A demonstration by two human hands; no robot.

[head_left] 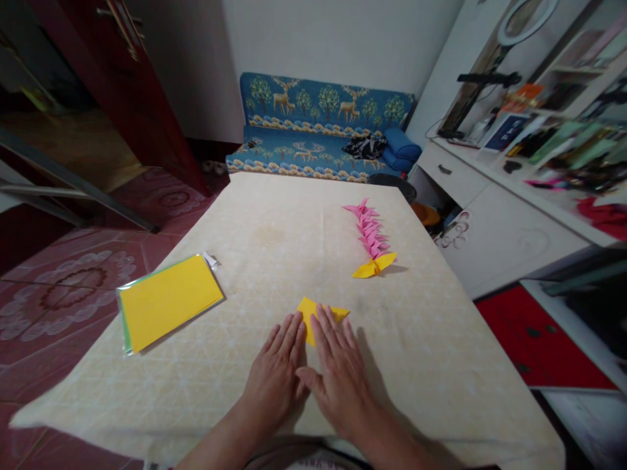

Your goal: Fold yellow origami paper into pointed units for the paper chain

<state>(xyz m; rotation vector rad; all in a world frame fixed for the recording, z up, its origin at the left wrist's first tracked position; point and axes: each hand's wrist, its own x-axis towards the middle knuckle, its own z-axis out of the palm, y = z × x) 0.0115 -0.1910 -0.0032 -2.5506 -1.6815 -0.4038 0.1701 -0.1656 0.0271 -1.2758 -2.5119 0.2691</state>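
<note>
- Both our hands reached forward side by side, palms down, with the fingers stretched out and neither hand curled into a fist.
- Our left hand (pixel 277 364) kept its fingers nearly together, the index fingertip at the left edge of the yellow folded paper (pixel 307 307); we could not tell how firmly it touched.
- Our right hand (pixel 339 373) lay across that paper, its fingers a little spread and its thumb pointing towards the left hand. We saw no clear pinch, though the palms' undersides were hidden.
- The paper sat directly ahead, under and between the fingertips. More of it was covered by the right hand, the nearer of the 2.
- 1 narrow point of it stuck out to the right, beyond the right fingers, and 1 corner showed ahead of them. Its long axis seemed to run left to right, across our fingers, but the covered part left that unsure.
- Ahead and to the right of the right hand lay a winged yellow piece (pixel 375 267), touching or just beside a pink folded row (pixel 370 230) that led away from us.
- Well to the left of the left hand lay a yellow sheet (pixel 171 301) in a clear sleeve (pixel 128 351).
</note>
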